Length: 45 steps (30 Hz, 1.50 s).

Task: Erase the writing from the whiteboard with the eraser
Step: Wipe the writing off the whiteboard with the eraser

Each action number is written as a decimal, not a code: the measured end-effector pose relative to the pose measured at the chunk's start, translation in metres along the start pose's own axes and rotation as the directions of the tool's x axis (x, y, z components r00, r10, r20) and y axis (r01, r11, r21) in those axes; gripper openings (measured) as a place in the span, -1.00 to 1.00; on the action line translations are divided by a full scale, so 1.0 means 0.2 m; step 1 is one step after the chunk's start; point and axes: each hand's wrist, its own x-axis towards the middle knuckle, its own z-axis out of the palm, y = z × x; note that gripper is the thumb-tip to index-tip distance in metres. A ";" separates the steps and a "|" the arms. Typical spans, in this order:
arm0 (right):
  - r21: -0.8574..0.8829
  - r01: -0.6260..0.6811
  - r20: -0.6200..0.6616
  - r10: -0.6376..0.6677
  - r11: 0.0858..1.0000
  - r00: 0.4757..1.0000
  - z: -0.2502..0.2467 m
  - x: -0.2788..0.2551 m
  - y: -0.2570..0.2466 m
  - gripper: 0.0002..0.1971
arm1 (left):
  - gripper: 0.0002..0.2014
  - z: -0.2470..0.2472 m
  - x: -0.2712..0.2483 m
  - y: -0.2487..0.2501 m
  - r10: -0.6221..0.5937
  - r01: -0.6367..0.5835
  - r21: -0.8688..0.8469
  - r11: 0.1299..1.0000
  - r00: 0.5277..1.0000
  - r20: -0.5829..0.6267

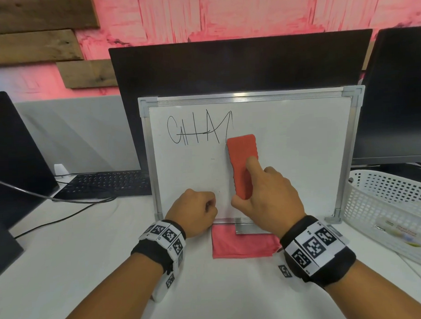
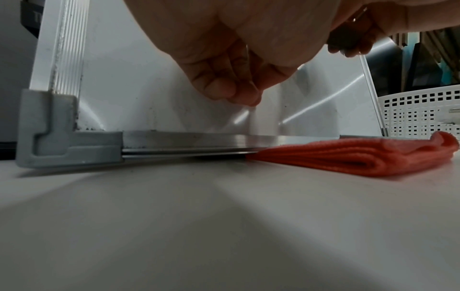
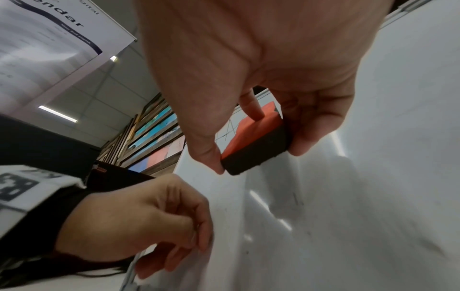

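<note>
right hand (image 1: pixel 268 195) pinches red eraser (image 1: pixel 242 163) on whiteboard (image 1: pixel 300 156); black writing (image 1: pixel 199 131) remains uncleared; left hand (image 1: pixel 194 212) curled, empty.

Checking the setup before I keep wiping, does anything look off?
The whiteboard stands with its bottom edge on a folded red cloth, so that edge is not flat on the desk. Nothing looks spilled or damaged.

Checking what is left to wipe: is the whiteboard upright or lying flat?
Upright, tilted slightly back: the whiteboard stands on its bottom edge on the table, top against the monitor.
</note>
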 end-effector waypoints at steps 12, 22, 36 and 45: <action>0.034 0.094 -0.106 -0.090 0.995 0.990 -0.07 0.21 -0.10 -0.48 | -0.84 -0.01 -0.01 0.00 -0.014 0.014 0.009 1.000 1.000 -0.017; -0.022 0.033 0.039 -0.032 0.999 0.999 0.07 0.01 -0.05 -0.46 | -0.84 -0.04 -0.04 -0.03 -0.023 0.023 0.033 0.999 1.000 -0.017; 0.015 0.121 -0.085 -0.119 0.993 0.989 -0.01 0.23 -0.18 -0.44 | -0.85 -0.07 -0.06 -0.10 -0.062 0.064 0.052 0.997 0.997 -0.044; -0.014 0.086 0.050 -0.086 0.996 0.995 0.14 0.04 -0.14 -0.50 | -0.86 -0.06 -0.06 -0.09 -0.078 0.080 0.055 0.995 0.996 -0.045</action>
